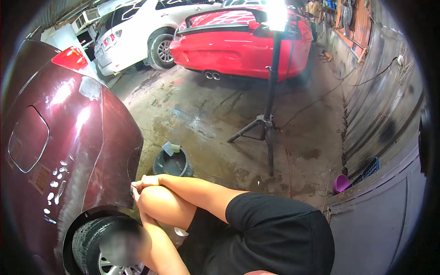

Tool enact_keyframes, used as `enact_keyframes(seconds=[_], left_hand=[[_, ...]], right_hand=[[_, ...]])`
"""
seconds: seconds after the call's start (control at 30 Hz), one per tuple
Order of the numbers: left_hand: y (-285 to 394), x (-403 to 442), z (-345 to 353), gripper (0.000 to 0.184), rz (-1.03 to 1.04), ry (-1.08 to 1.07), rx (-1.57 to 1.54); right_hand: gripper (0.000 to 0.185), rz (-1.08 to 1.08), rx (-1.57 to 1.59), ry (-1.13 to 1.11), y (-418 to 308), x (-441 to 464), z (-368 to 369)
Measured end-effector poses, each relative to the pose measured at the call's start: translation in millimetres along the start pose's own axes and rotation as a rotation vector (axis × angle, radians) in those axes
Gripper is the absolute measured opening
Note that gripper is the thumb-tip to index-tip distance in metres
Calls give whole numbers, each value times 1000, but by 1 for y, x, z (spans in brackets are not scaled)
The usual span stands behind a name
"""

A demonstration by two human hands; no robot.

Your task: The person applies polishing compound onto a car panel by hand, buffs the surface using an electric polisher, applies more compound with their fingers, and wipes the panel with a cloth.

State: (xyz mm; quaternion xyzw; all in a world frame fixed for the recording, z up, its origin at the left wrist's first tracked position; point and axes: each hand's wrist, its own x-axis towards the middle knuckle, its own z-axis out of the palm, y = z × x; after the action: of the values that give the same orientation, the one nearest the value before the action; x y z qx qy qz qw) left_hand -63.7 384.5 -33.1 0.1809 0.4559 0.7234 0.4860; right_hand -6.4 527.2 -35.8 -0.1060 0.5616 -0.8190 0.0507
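My right hand (147,181) rests over my bent knee, fingers curled together, close to the rear edge of a dark red car's bumper (112,169). Whatever those fingers may grip is too small to make out. Just below it, my left hand (136,195) lies beside the same bumper edge, partly hidden by the knee, with its fingers hard to see. Dull sanded patches and several pale spots mark the car's rear panel (68,183). Under the wheel arch sits a wet tire (87,236), partly covered by a blurred patch.
A dark bucket (159,167) with a pale cloth or pad (170,148) on its rim stands beyond my hands. Past it are a light tripod (265,120), a red car (229,50) and a white SUV (137,34). A purple tub (340,183) sits by the right wall.
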Motion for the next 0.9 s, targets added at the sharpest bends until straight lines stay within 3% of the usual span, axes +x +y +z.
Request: enact_keyframes(seconds=[0.23,0.3,0.9], left_hand=[[22,-19,31,79,81,-173,73],[24,-18,23,79,79,-215,102],[21,-6,6,82,45,-262,248]], right_hand=[[78,-121,-13,-27,11,33,-6],[64,-57,-23,20,-16,0,21],[50,-1,-85,47,-14,-3,20]])
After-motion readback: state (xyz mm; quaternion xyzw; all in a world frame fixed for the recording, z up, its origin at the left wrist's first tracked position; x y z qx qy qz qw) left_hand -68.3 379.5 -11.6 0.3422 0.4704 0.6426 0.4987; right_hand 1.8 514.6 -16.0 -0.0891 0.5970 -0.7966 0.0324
